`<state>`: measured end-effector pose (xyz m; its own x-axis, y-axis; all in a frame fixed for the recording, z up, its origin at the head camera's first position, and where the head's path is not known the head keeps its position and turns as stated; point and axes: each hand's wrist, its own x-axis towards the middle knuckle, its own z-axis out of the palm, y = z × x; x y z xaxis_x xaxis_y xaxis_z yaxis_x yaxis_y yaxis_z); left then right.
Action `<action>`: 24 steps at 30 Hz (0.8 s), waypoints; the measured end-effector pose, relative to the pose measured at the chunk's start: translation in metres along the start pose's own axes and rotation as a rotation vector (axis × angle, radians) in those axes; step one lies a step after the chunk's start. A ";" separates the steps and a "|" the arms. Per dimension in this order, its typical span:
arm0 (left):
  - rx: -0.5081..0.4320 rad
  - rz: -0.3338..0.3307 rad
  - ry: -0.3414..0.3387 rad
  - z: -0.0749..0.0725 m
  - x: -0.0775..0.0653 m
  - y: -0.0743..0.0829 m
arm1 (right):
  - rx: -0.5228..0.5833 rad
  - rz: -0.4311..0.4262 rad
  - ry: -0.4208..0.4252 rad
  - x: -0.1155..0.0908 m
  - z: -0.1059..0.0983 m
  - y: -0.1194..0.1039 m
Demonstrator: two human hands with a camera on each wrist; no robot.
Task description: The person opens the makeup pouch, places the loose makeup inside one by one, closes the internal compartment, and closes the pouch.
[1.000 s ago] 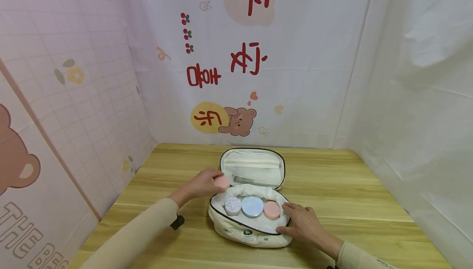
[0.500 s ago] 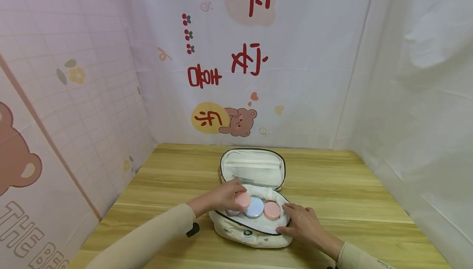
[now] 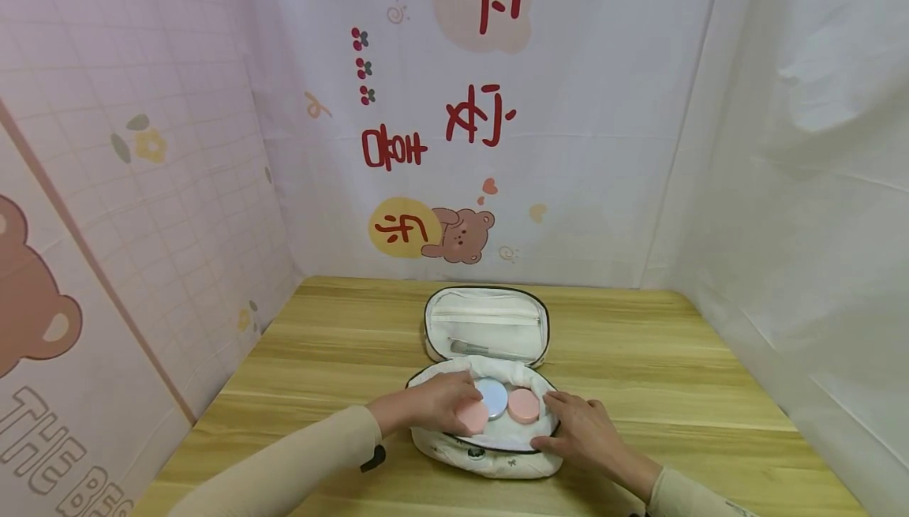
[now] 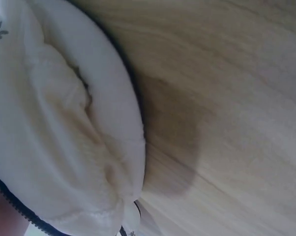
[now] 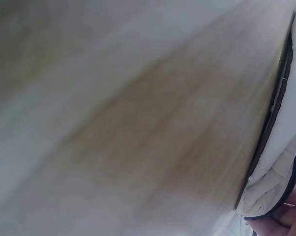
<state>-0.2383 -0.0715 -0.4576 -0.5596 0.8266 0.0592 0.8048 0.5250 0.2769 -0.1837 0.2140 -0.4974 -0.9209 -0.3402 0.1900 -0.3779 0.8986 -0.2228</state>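
A white cosmetic bag (image 3: 490, 462) with a dark zip edge lies unzipped on the table. My left hand (image 3: 443, 402) reaches into it from the left, pinching a round pink case (image 3: 473, 417). Beside that case sit a round light-blue case (image 3: 493, 398) and a second round pink case (image 3: 524, 406). My right hand (image 3: 585, 432) grips the bag's right rim, thumb toward the front; some of its fingers (image 5: 285, 216) show at the zip edge in the right wrist view. The left wrist view shows mostly the bag's outer side (image 4: 64, 128); the held case is out of sight there.
The bag's lid (image 3: 487, 304) is folded back behind it, with a makeup brush (image 3: 469, 347) in its clear pocket. The wooden table (image 3: 639, 359) is bounded by a printed cloth (image 3: 582, 106) at the back and cloth walls at both sides.
My left hand carried the pink case from beside the lid rightward and down into the bag. It now covers the star-patterned lavender case at the left. My right hand kept its place on the rim.
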 end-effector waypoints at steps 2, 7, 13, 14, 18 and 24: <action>0.044 0.027 -0.010 0.001 -0.001 0.000 | 0.002 0.003 -0.003 0.000 -0.001 -0.001; 0.157 0.075 -0.017 0.005 -0.002 0.000 | 0.003 0.007 -0.007 0.000 -0.001 -0.002; 0.297 0.132 -0.009 0.010 -0.003 -0.002 | 0.004 0.005 -0.010 0.000 -0.002 -0.002; 0.306 0.131 -0.009 0.010 -0.004 -0.002 | 0.004 0.004 -0.009 0.000 -0.002 -0.002; 0.336 0.123 -0.009 0.011 -0.007 -0.002 | 0.002 0.006 -0.012 0.000 -0.003 -0.002; 0.320 0.100 -0.013 0.012 -0.008 -0.003 | 0.008 0.007 -0.012 0.000 -0.003 -0.002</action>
<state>-0.2335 -0.0769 -0.4705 -0.4740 0.8786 0.0576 0.8780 0.4766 -0.0449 -0.1831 0.2129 -0.4945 -0.9248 -0.3369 0.1767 -0.3718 0.8989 -0.2320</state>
